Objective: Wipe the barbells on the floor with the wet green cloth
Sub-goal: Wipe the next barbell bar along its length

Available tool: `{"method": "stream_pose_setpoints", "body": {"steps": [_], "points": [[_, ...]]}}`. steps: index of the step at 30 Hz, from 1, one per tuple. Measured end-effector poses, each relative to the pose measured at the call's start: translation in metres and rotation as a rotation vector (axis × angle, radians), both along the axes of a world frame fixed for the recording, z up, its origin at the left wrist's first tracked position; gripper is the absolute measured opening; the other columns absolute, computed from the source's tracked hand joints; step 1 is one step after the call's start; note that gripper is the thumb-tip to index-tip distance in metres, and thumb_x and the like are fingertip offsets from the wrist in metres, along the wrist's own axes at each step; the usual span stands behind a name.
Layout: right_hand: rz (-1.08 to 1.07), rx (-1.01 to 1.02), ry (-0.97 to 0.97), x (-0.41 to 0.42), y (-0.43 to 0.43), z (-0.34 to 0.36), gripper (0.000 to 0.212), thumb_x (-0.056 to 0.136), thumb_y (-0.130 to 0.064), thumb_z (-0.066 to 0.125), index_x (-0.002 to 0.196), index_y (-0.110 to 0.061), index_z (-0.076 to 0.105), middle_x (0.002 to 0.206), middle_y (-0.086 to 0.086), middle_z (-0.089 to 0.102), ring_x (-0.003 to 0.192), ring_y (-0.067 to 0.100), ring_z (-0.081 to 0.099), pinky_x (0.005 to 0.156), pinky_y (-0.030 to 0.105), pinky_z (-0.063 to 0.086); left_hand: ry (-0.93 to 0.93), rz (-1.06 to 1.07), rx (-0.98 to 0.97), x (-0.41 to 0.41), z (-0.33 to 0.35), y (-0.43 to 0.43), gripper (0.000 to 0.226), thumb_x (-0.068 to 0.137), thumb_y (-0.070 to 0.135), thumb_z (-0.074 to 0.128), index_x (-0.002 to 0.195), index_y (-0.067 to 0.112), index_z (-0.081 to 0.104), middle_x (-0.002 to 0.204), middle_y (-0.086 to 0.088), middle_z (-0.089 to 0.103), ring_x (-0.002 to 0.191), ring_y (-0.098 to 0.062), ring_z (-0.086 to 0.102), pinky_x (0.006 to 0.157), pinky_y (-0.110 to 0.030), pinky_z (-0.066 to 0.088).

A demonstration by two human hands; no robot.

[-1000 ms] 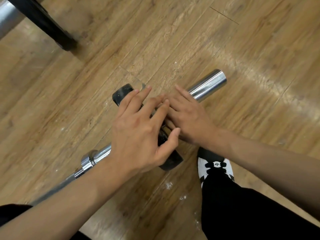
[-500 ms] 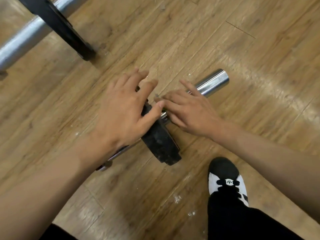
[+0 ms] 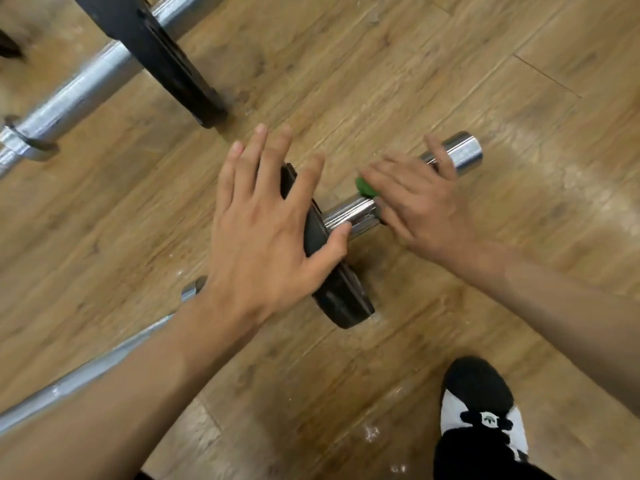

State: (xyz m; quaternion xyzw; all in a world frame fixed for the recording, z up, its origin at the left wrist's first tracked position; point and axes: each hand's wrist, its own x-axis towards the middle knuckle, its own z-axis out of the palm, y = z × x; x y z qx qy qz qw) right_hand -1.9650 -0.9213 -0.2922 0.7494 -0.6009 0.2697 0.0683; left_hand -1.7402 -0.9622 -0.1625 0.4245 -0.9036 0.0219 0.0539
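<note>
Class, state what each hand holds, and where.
Nothing gripped: left hand rests atop the black plate; right hand presses the green cloth onto the chrome sleeve.

Left hand [image 3: 263, 230] spreads on the black plate [image 3: 343, 299]; right hand [image 3: 422, 206] presses the green cloth [image 3: 365, 187] onto the barbell sleeve [image 3: 464, 155].

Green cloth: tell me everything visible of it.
Only a small bright green fold of the green cloth shows, soft and bunched, peeking from under the fingers of the right hand. It sits on the chrome barbell sleeve, near the black plate. The rest is hidden; wetness and grip cannot be judged through blur.
</note>
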Motion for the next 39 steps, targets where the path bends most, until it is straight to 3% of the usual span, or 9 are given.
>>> {"method": "stream_pose_setpoints", "body": {"steps": [5,12,17,20,23,27,32,35,39], "points": [[-0.306,0.043,-0.169,-0.033,-0.022,0.001,0.038,0.111,-0.032,0.043,0.132,-0.014,0.069,0.127,0.007,0.07,0.135,0.029,0.055,0.124,0.06,0.017,-0.037,-0.126,-0.058,-0.005,-0.006,-0.003,0.061,0.088,0.049,0.056,0.131,0.007,0.067,0.145,-0.022,0.055,0.144,-0.045,0.043,0.124,-0.057,0.02],[0.14,0.079,-0.04,0.048,-0.039,0.004,0.043,0.104,-0.025,0.043,0.137,-0.006,0.061,0.137,0.011,0.066,0.137,0.027,0.056,0.127,0.051,0.013,0.024,-0.119,0.035,-0.007,-0.006,-0.047,0.063,0.091,0.052,0.048,0.134,0.009,0.064,0.141,-0.016,0.057,0.137,-0.041,0.048,0.114,-0.055,0.031],[-0.253,0.038,-0.16,-0.049,-0.049,-0.004,0.041,0.11,-0.025,0.034,0.135,-0.01,0.063,0.136,0.008,0.067,0.14,0.026,0.053,0.127,0.051,0.01,0.08,-0.117,0.1,-0.004,-0.009,-0.064,0.062,0.093,0.051,0.045,0.133,0.009,0.065,0.134,-0.011,0.063,0.131,-0.035,0.052,0.106,-0.046,0.036],[-0.397,0.051,-0.207,-0.035,-0.047,0.003,0.036,0.11,-0.02,0.039,0.135,-0.005,0.061,0.139,0.014,0.064,0.144,0.033,0.047,0.127,0.054,0.012,0.108,-0.132,0.105,-0.007,-0.008,-0.063,0.06,0.093,0.05,0.045,0.13,0.009,0.068,0.13,-0.009,0.065,0.131,-0.034,0.053,0.106,-0.047,0.038],[-0.156,0.085,-0.112,0.031,-0.043,0.007,0.035,0.102,-0.012,0.049,0.134,-0.005,0.061,0.137,0.017,0.064,0.14,0.035,0.051,0.123,0.058,0.025,0.099,-0.131,0.102,-0.01,-0.008,-0.058,0.06,0.092,0.051,0.045,0.128,0.008,0.069,0.129,-0.008,0.066,0.132,-0.035,0.053,0.106,-0.049,0.039],[0.187,0.083,-0.026,0.04,-0.033,0.006,0.04,0.109,-0.024,0.046,0.143,-0.009,0.059,0.142,0.012,0.063,0.139,0.028,0.054,0.127,0.05,0.018,0.089,-0.132,0.078,-0.009,-0.01,-0.045,0.06,0.09,0.05,0.049,0.127,0.007,0.069,0.129,-0.011,0.066,0.137,-0.039,0.05,0.108,-0.056,0.039],[-0.198,0.121,-0.162,-0.042,-0.028,0.015,0.034,0.107,-0.023,0.046,0.135,-0.012,0.063,0.132,0.007,0.069,0.133,0.026,0.056,0.128,0.053,0.01,0.101,-0.116,0.01,-0.008,-0.013,-0.022,0.056,0.088,0.048,0.053,0.124,0.008,0.07,0.129,-0.011,0.066,0.137,-0.04,0.05,0.109,-0.056,0.037],[-0.38,0.157,-0.152,-0.023,-0.023,0.021,0.038,0.107,-0.024,0.042,0.134,-0.009,0.064,0.129,0.011,0.07,0.134,0.031,0.056,0.127,0.054,0.016,0.108,-0.124,-0.033,-0.015,-0.016,-0.007,0.052,0.087,0.046,0.059,0.12,0.009,0.073,0.128,-0.011,0.067,0.135,-0.041,0.052,0.112,-0.057,0.035],[0.009,0.195,-0.067,0.048,-0.015,0.017,0.043,0.101,-0.025,0.043,0.135,-0.007,0.064,0.122,0.017,0.07,0.122,0.038,0.062,0.126,0.054,0.022,0.058,-0.143,-0.04,-0.017,-0.015,0.01,0.05,0.087,0.045,0.061,0.12,0.01,0.073,0.135,-0.011,0.065,0.137,-0.041,0.051,0.117,-0.058,0.033]]}}
